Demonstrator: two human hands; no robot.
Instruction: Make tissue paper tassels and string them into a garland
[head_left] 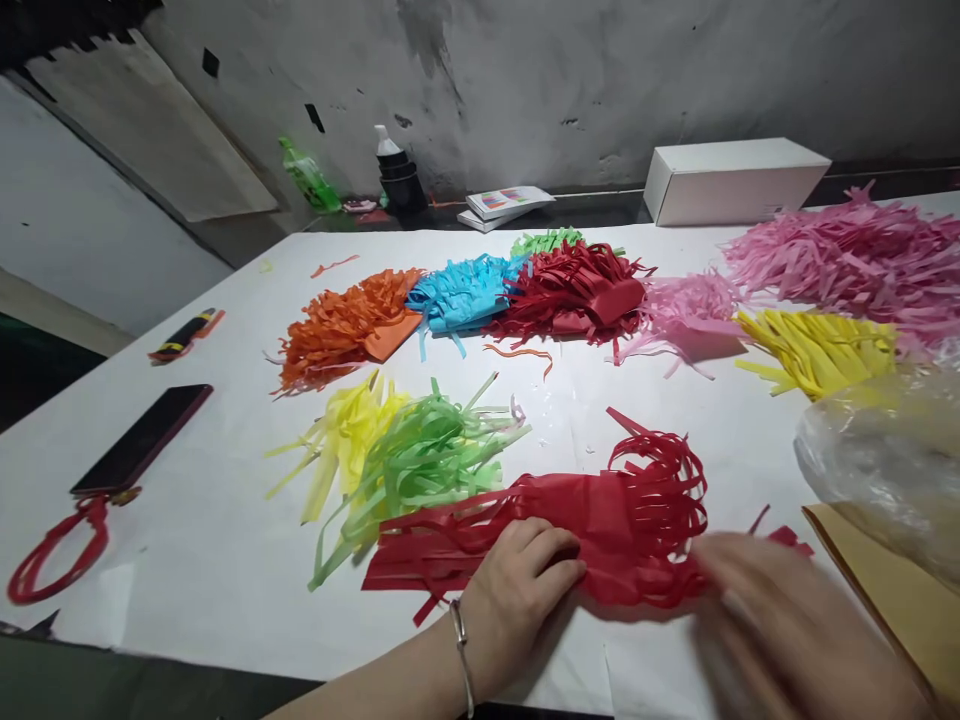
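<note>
A strip of red fringed paper [585, 520] lies in front of me, with a plain band in the middle and cut strands at both ends. My left hand [521, 580], a bracelet at its wrist, bears down on the band with bent fingers and holds it against the table. At the right end of the strip, by its curled strands, is my right hand [787, 610]. Motion smears its fingers, so their grip cannot be made out. Loose green fringe [424, 455] and yellow fringe [349, 420] touch the red paper's far left side.
Behind lie orange [349, 325], blue [465, 290] and dark red fringe bundles [574, 290], with pink fringe [855, 260] further right. A phone [142, 440] and a cutter knife [182, 335] lie left. Clear plastic [885, 460] is at right; a white box [735, 180] stands by the wall.
</note>
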